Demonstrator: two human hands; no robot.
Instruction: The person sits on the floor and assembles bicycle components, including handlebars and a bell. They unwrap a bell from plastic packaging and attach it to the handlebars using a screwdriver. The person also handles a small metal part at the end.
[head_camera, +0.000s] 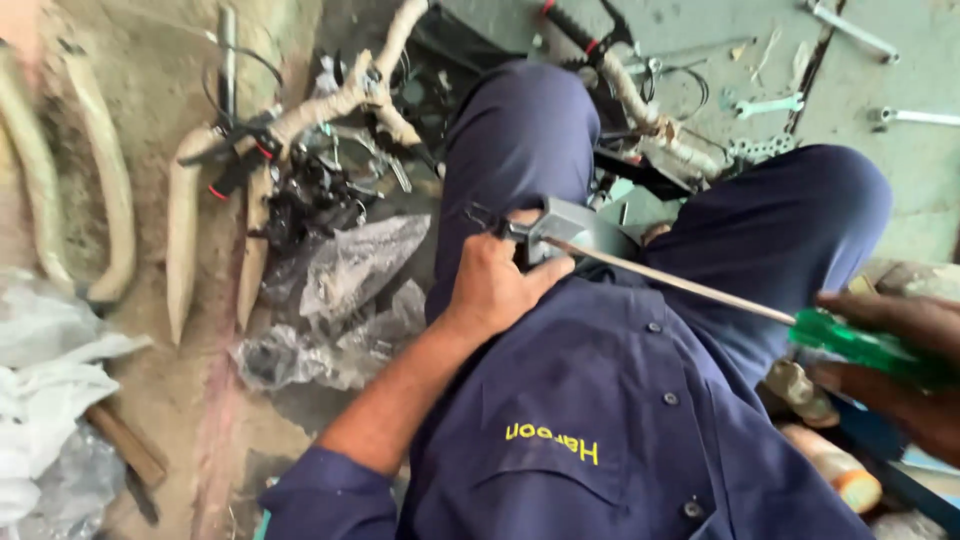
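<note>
You've got your left hand (495, 285) clamped around the small grey metal bracket (570, 228) on your lap while your right hand (900, 355) grips the green-handled screwdriver (700, 290), tip at the bracket, so keep it seated straight.

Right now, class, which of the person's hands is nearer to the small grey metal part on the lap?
Left. The left hand grips the grey metal part directly. The right hand is off to the side, holding the green-handled screwdriver, whose shaft tip reaches the part.
</note>
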